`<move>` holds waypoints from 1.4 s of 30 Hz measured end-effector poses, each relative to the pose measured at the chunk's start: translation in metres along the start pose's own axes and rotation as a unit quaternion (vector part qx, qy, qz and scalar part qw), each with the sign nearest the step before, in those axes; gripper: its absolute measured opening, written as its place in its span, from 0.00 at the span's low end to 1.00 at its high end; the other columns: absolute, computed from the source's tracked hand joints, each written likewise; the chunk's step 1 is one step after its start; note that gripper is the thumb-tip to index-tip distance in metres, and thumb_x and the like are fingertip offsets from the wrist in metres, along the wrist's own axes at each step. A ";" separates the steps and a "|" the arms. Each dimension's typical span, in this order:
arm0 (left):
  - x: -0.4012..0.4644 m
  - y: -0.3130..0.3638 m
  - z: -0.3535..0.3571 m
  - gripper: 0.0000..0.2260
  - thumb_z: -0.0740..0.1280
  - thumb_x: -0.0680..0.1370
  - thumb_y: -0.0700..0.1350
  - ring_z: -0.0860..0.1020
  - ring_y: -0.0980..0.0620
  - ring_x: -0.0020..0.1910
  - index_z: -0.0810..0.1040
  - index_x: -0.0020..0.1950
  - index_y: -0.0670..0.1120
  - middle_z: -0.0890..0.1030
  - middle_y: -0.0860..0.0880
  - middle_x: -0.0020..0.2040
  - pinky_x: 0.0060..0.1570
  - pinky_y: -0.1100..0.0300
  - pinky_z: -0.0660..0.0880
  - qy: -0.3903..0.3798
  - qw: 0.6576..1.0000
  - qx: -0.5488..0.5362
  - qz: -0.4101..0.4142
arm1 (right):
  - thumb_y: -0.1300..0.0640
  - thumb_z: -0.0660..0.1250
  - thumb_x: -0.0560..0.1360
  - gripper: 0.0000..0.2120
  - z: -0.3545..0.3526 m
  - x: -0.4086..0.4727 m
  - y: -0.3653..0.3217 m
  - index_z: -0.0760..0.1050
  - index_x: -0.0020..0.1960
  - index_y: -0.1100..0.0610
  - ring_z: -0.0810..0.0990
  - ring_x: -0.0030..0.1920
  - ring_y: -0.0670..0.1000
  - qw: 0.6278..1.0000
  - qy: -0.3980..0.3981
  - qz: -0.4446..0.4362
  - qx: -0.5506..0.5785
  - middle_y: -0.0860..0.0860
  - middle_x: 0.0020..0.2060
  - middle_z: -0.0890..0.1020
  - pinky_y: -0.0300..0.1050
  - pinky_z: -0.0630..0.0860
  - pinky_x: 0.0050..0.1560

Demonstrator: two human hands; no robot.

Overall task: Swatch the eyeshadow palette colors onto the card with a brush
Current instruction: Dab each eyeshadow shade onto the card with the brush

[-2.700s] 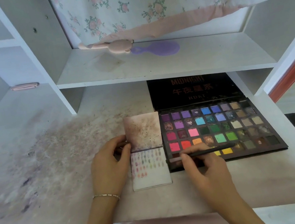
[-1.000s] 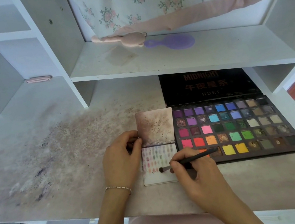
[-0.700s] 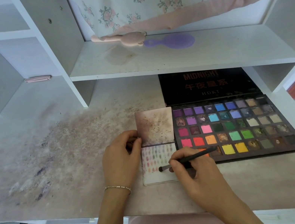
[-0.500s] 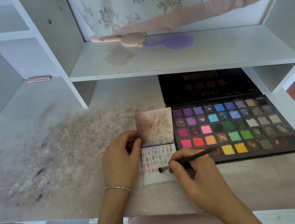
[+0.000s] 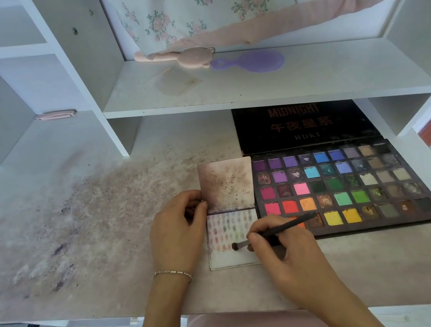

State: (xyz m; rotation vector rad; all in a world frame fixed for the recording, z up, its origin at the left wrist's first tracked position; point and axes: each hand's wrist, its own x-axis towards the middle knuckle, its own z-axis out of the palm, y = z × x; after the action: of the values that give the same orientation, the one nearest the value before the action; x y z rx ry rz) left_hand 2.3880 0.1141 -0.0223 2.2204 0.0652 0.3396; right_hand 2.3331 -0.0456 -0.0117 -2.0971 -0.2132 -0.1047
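A white card [image 5: 232,258] with rows of small colour swatches lies on the desk, hinged to a stained upper flap [image 5: 226,183]. My left hand [image 5: 176,233] rests on the card's left edge, pinching the fold. My right hand [image 5: 281,249] grips a thin black brush [image 5: 277,229]; its dark tip touches the card below the swatch rows. The open eyeshadow palette [image 5: 342,190], with many coloured pans and a black lid, lies just right of the card.
The desk [image 5: 76,231] carries a wide purple-brown powder stain on the left. A shelf above holds a pink bear-shaped brush [image 5: 181,58] and a purple hairbrush [image 5: 251,62]. Floral cloth hangs at the top. A shelf divider stands behind the stain.
The brush moved from the palette's bottom-left pans to the card 2.7 s ago. Over the last second its tip has stayed on the card's lower area, shifting slightly left.
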 end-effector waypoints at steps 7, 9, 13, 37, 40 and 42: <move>0.001 -0.001 0.000 0.06 0.67 0.73 0.41 0.75 0.65 0.38 0.80 0.47 0.50 0.76 0.63 0.36 0.38 0.73 0.67 -0.005 1.000 0.010 -0.007 | 0.53 0.60 0.72 0.07 0.002 0.003 -0.001 0.70 0.41 0.39 0.78 0.43 0.41 0.997 0.056 -0.002 0.048 0.42 0.37 0.79 0.29 0.73 0.39; 0.001 -0.001 0.000 0.06 0.67 0.73 0.41 0.75 0.65 0.38 0.80 0.47 0.50 0.77 0.62 0.36 0.39 0.72 0.68 -0.007 1.000 0.010 -0.008 | 0.54 0.61 0.73 0.08 0.001 0.003 0.001 0.73 0.42 0.40 0.79 0.41 0.43 0.991 0.082 0.001 0.102 0.41 0.39 0.80 0.33 0.75 0.38; -0.001 -0.004 -0.002 0.06 0.67 0.73 0.41 0.76 0.64 0.38 0.80 0.46 0.50 0.77 0.62 0.35 0.38 0.72 0.68 -0.001 1.000 0.004 -0.013 | 0.48 0.60 0.72 0.07 -0.002 0.001 0.001 0.74 0.46 0.37 0.80 0.40 0.43 0.982 0.118 -0.015 0.149 0.40 0.41 0.80 0.34 0.76 0.38; 0.000 0.003 0.005 0.07 0.68 0.72 0.39 0.74 0.61 0.35 0.78 0.42 0.52 0.75 0.60 0.34 0.37 0.65 0.66 0.026 0.999 0.004 -0.026 | 0.60 0.59 0.77 0.10 -0.107 -0.024 0.059 0.70 0.40 0.48 0.74 0.39 0.27 0.947 0.294 0.127 -0.027 0.44 0.35 0.77 0.19 0.66 0.32; -0.001 0.004 0.005 0.06 0.68 0.72 0.39 0.74 0.59 0.35 0.78 0.43 0.51 0.76 0.60 0.34 0.37 0.64 0.67 0.026 0.999 0.003 -0.025 | 0.61 0.60 0.77 0.13 -0.105 -0.022 0.057 0.68 0.38 0.45 0.74 0.39 0.26 0.955 0.272 0.118 -0.026 0.41 0.35 0.77 0.19 0.67 0.32; -0.001 0.004 0.004 0.06 0.68 0.72 0.39 0.74 0.58 0.36 0.78 0.43 0.51 0.76 0.59 0.34 0.37 0.64 0.67 0.025 0.999 0.001 -0.027 | 0.61 0.60 0.77 0.14 -0.105 -0.022 0.056 0.68 0.38 0.44 0.74 0.40 0.26 0.958 0.263 0.111 -0.030 0.40 0.35 0.76 0.19 0.67 0.32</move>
State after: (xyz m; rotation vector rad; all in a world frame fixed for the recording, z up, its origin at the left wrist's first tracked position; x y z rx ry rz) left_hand 2.3875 0.1081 -0.0220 2.2084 0.1511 0.3658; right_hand 2.3238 -0.1663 -0.0094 -2.0581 0.3503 -0.5306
